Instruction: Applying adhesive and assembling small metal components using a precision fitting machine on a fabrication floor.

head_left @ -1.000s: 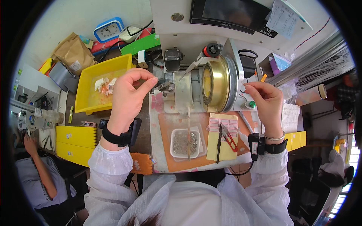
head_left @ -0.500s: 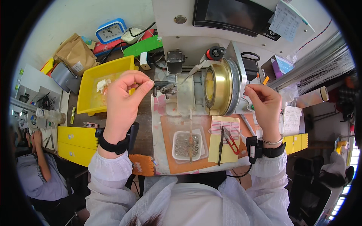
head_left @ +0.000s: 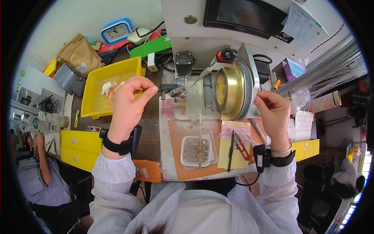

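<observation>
My left hand (head_left: 130, 102) is raised with thumb and forefinger pinched together, right beside a small metal spindle (head_left: 171, 90) on the machine's left side. My right hand (head_left: 272, 111) is also pinched, just right of the machine's brass drum (head_left: 230, 89). I see nothing between the fingers of either hand; anything as fine as a wire is too thin to tell. Below the drum, a clear tray (head_left: 196, 150) of small metal parts sits on an orange mat (head_left: 177, 134). Both wrists carry black bands.
A yellow bin (head_left: 111, 84) with scraps stands left of the machine, with a blue clock (head_left: 117, 31) behind it. Red-handled snips (head_left: 242, 145) and a dark tool lie on a yellow card (head_left: 233, 134). A dark screen (head_left: 245, 15) tops the machine. Another person (head_left: 39, 179) sits at the far left.
My left hand has drifted slightly left and down from the spindle. The right hand has stayed pinched in almost the same place beside the drum.
</observation>
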`<state>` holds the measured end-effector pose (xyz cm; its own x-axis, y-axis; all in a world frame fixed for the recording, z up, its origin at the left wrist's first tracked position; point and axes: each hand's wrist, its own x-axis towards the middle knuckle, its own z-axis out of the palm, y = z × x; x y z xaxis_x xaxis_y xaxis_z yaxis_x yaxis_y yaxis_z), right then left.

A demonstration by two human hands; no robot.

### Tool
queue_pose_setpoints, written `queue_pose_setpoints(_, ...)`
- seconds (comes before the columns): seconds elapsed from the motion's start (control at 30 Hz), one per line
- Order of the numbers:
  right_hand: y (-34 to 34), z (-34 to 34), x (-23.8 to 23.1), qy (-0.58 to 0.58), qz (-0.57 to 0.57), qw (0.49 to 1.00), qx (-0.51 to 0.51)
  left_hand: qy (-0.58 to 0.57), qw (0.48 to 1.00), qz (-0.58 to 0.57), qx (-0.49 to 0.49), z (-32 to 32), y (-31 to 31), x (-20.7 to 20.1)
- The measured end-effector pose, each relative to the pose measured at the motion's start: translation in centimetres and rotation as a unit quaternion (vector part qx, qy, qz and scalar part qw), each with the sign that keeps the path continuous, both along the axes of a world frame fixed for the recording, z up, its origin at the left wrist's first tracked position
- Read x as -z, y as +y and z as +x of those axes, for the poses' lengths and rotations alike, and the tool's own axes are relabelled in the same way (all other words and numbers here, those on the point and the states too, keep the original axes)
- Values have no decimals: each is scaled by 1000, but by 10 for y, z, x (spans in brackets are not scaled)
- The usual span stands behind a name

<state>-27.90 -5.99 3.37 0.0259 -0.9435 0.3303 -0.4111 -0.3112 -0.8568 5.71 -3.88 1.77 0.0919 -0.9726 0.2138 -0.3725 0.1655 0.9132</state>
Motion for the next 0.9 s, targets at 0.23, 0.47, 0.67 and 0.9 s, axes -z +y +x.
queue_pose_setpoints(0.23,1,-2,-1,12,-5,1000,8,114,988,93,50,2,-5,-2)
queue_pose_setpoints(0.47,5,4,-4,25,6,1000,4,152,978,135,47,-8,-4,9)
queue_pose_setpoints(0.67,7,-17,0,150,-88,983,-49,-227,970,-70,-45,-16,8,6)
queue_pose_setpoints(0.9,22,-89,0,114,32,992,-36,-306,942,-119,70,-49,27,-13)
